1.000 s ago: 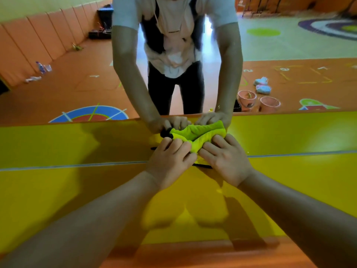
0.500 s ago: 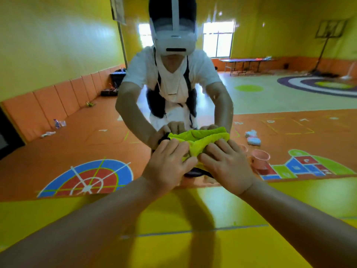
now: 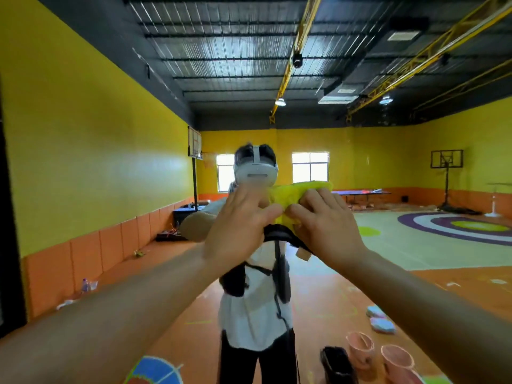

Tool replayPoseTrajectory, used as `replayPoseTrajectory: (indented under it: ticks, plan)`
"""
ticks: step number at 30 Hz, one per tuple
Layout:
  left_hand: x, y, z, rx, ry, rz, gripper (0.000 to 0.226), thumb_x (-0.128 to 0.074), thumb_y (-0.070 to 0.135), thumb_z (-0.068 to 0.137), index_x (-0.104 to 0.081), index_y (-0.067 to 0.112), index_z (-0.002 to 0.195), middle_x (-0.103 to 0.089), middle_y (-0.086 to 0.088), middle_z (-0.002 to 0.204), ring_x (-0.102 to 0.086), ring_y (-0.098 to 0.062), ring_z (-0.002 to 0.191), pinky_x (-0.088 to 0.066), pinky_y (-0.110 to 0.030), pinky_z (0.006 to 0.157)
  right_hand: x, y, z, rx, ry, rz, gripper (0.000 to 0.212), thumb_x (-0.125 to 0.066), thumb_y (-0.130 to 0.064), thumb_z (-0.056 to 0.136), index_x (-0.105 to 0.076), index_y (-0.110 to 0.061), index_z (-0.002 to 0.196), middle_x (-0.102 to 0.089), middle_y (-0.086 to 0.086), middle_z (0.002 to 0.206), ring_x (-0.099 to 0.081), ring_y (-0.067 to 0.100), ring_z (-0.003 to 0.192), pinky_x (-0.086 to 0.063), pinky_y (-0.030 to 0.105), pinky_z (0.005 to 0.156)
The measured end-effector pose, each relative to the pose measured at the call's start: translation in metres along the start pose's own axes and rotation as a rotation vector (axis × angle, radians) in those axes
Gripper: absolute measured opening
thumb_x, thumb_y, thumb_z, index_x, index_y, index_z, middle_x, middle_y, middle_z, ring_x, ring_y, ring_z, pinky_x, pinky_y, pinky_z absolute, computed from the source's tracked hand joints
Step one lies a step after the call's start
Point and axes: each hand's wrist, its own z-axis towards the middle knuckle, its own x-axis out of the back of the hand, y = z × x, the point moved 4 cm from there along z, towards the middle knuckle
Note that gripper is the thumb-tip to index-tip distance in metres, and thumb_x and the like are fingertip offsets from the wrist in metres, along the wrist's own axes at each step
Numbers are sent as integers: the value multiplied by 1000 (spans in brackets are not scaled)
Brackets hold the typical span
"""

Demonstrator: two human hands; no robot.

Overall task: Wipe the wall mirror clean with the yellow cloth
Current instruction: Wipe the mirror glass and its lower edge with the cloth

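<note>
The cloth (image 3: 293,195) lies against the wall mirror (image 3: 110,162), near its middle, with the left hand (image 3: 238,231) at the cloth's left end and the right hand (image 3: 327,228) just beside it on the right end.

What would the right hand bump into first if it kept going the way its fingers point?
The yellow cloth: the fingers of the right hand lie on it. Right behind the cloth is probably the wall mirror, though depth is hard to judge in this picture.
</note>
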Motion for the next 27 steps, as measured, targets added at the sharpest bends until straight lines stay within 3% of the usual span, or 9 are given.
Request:
replayPoseTrajectory:
  ticks: [3, 6, 9, 12, 16, 20, 22, 24, 27]
  plan:
    - [24, -30, 62, 40, 0, 36, 21, -58, -3, 70, -55, 14, 81, -43, -8, 89, -38, -26, 86, -32, -37, 65, 12, 28, 62, -24, 21, -12, 20, -53, -23, 81, -66, -16, 96, -53, 8, 87, -50, 31, 80, -40, 39, 63]
    - [46, -54, 117, 59, 8, 19, 18, -43, 19, 72, -59, 15, 80, -44, -8, 89, -41, -28, 87, -31, -35, 68, 24, 54, 117, -35, 14, -52, 19, -60, -27, 83, -66, -19, 99, -54, 8, 90, -50, 31, 83, -40, 39, 65]
    - [65, -75, 163, 110, 24, 63, 25, -60, -3, 65, -62, 15, 83, -45, -8, 90, -42, -30, 87, -36, -38, 67, 34, 77, 165, -74, 54, -46, 21, -53, -28, 81, -67, -21, 96, -52, 8, 89, -49, 32, 80, -28, 35, 63]
    - [78, -91, 197, 154, 60, 61, 35, -63, -10, 66, -66, 15, 89, -47, -7, 91, -44, -30, 89, -42, -41, 71, 38, 97, 203, -85, 43, -62, 19, -65, -24, 79, -66, -21, 98, -51, 8, 92, -49, 32, 81, -28, 34, 63]
    - [82, -96, 215, 228, 54, 64, 34, -61, -3, 72, -65, 18, 98, -50, -4, 99, -45, -30, 96, -46, -48, 80, 45, 110, 221, -109, 62, -75, 26, -69, -19, 71, -66, -19, 97, -54, 8, 94, -51, 33, 82, -31, 35, 63]
    - [79, -90, 201, 238, -23, 88, 53, -44, 28, 76, -63, 17, 124, -54, -2, 119, -46, -27, 113, -45, -46, 99, 46, 101, 212, -154, 96, -53, 36, -47, -31, 79, -62, -16, 108, -56, 7, 99, -53, 32, 88, -41, 41, 69]
    - [81, -88, 193, 273, 35, -11, 60, -34, 39, 79, -69, 15, 122, -58, 0, 120, -47, -22, 116, -42, -39, 105, 47, 93, 209, -217, 120, -20, 39, -42, -36, 82, -62, -16, 109, -56, 6, 99, -51, 31, 91, -41, 43, 75]
    - [83, -91, 196, 326, 122, -81, 57, -29, 39, 88, -75, 14, 111, -63, 0, 114, -51, -20, 111, -42, -35, 103, 48, 88, 213, -310, 204, 30, 33, -41, -33, 89, -65, -13, 98, -55, 7, 94, -51, 31, 88, -38, 42, 75]
    - [75, -95, 204, 325, 178, 73, 49, -29, 36, 97, -69, 11, 106, -62, -7, 106, -54, -30, 101, -48, -46, 90, 40, 78, 218, -369, 295, -44, 24, -44, -27, 92, -61, -10, 88, -55, 9, 91, -50, 33, 86, -34, 42, 75]
